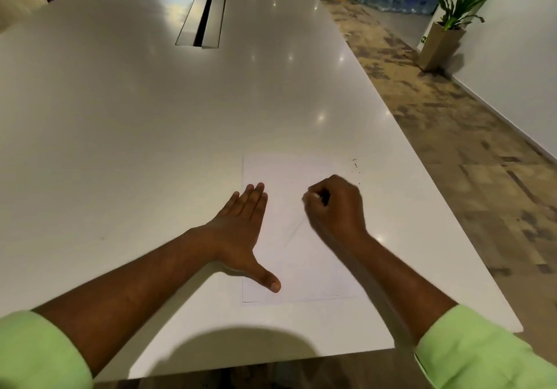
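A white sheet of paper (pixel 304 265) lies on the white table (pixel 150 135) near its front right corner, with a faint pencil line (pixel 293 232) across its middle. My left hand (pixel 241 232) presses flat on the sheet's left edge, fingers straight and together, thumb spread toward me. My right hand (pixel 334 205) is curled into a fist over the sheet's upper right part and is blurred. It grips a small object (pixel 315 196), pale at its tip and mostly hidden by the fingers, so I cannot tell what it is.
A few small dark marks (pixel 356 166) dot the table just right of the paper. A recessed cable hatch (pixel 202 21) sits in the far middle of the table. The table's right edge borders patterned carpet (pixel 470 153). A potted plant (pixel 452 21) stands by the wall.
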`<state>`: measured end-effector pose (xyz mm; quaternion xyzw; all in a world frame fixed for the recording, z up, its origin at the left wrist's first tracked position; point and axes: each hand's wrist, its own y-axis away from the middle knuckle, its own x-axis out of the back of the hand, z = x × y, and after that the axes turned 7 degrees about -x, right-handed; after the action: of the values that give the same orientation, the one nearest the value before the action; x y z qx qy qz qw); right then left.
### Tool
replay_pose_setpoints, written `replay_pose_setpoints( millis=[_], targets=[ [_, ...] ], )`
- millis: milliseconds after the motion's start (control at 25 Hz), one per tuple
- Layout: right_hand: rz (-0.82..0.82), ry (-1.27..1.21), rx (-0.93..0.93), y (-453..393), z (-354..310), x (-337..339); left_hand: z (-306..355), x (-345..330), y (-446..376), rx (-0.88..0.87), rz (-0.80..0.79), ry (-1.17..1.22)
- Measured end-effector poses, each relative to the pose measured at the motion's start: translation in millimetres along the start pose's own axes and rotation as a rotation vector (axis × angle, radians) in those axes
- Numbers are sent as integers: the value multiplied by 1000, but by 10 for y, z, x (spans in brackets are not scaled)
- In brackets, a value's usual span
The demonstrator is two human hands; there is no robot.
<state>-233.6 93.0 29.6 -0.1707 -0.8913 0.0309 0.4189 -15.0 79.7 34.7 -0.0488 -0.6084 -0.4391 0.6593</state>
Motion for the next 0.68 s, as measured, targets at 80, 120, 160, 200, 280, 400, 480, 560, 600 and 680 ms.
replay_pose_setpoints(
  millis=[80,120,160,200,280,400,480,560,600,680],
  targets=[
    [-210,-69,181,590,-193,-110,-6,-4,-9,-5,-3,10],
    [-258,-49,244,727,-206,-117,-7,-9,-9,-11,-4,9],
    [-238,-32,265,659,-169,-112,-10,-11,-9,-12,0,4],
    [-160,-20,221,436,-99,-104,-13,-11,0,-8,3,1],
    [11,60,24,-129,64,-11,-5,-10,5,-5,3,1],
    [111,77,-109,-415,85,75,2,-7,3,-5,11,5],
    [1,18,-4,-64,-137,-55,-3,-9,4,-7,11,10],
    [-174,10,154,325,-224,-175,-10,-13,5,-13,9,17],
    [-172,24,189,285,-179,-184,-13,-12,0,-16,12,14],
    [-37,66,83,-136,-11,-115,-8,-2,3,-12,13,12]
  ],
)
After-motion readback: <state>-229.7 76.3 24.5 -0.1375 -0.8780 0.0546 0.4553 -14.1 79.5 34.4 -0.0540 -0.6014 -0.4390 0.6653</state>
